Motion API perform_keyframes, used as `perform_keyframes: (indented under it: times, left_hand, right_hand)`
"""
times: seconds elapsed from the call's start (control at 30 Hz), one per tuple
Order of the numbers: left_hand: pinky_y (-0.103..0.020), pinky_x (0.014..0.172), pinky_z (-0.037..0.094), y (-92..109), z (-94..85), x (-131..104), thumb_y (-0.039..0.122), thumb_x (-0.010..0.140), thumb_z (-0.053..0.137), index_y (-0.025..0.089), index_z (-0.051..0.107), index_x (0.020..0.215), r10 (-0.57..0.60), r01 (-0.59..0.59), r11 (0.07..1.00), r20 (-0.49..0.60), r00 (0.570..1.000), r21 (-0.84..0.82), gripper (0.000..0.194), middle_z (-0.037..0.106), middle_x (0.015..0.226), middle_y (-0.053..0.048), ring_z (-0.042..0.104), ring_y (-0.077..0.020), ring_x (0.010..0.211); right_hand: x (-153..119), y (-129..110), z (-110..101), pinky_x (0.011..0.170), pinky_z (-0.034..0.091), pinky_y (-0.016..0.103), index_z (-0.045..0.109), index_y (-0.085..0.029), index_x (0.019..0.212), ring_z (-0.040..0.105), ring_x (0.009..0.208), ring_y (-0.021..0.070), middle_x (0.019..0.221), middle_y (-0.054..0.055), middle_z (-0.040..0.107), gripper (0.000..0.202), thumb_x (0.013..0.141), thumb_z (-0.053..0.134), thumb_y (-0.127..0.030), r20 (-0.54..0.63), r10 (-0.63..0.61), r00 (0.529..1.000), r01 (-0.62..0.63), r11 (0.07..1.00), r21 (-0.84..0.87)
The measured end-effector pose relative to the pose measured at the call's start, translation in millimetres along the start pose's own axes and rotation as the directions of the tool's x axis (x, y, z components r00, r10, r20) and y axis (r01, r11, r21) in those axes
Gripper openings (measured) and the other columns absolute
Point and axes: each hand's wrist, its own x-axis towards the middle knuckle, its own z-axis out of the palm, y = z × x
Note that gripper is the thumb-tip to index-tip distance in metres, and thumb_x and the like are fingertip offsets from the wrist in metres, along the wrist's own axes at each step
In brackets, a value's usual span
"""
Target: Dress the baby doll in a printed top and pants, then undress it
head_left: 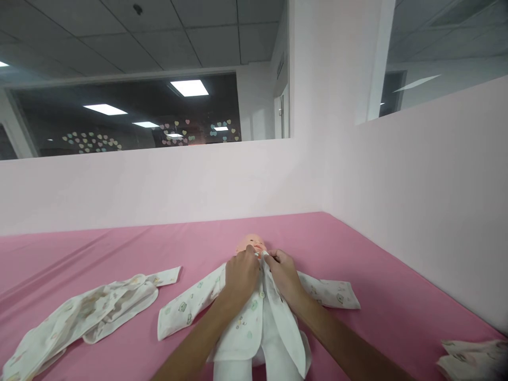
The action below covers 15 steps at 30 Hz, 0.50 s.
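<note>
The doll [246, 242] lies on its back on the pink surface [381, 280], head toward the far edge, to the left of the far right corner; its legs extend toward the near side and leave the view. A printed jacket [245, 324] covers the torso, with its sleeves spread outward toward the left and right edges (whether the doll's arms fill them cannot be told).

Both forearms enter from the near side and converge at the collar. The left hand [243, 267] is set palm down, knuckles up, fingers curled at the collar just below the doll's face; its fingertips are hidden, so its grip cannot be determined. The right hand [283, 271] is turned inward, pinching the upper corner of one front panel between thumb and fingers. That panel hangs in a narrow fold; the opposite panel lies flat.

A second printed garment [99, 307] lies crumpled toward the left edge. A folded cloth [474, 361] lies beside the right edge, well apart from the doll.
</note>
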Motion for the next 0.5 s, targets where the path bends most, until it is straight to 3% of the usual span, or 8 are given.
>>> perform_keyframes:
  times: [0.17, 0.5]
  left_hand:
    - [-0.03, 0.056, 0.026, 2, 4.0, -2, 0.019, 0.093, 0.033, 0.015, 0.054, 0.101, 0.067, -0.068, 0.997, -0.04, 0.997, -0.03, 0.022, 0.069, 0.089, -0.008, 0.064, -0.0245, 0.078]
    - [-0.031, 0.059, 0.027, -2, 12.1, -8, 0.014, 0.09, 0.038, 0.018, 0.048, 0.102, 0.136, -0.153, 0.977, -0.121, 0.983, -0.146, 0.017, 0.067, 0.094, -0.007, 0.062, -0.0244, 0.081]
  right_hand:
    - [-2, -5, 0, 0.064, 0.039, 0.025, 0.062, -0.016, 0.072, 0.052, 0.067, 0.0144, 0.068, -0.001, 0.06, 0.019, 0.072, 0.059, -0.034, 0.005, 0.038, 0.999, -0.038, 0.997, 0.064]
    - [-5, -2, 5, 0.07, 0.042, 0.028, 0.06, -0.016, 0.078, 0.058, 0.076, 0.0177, 0.076, 0.002, 0.065, 0.024, 0.076, 0.058, -0.04, 0.056, -0.019, 0.998, 0.014, 0.997, 0.082]
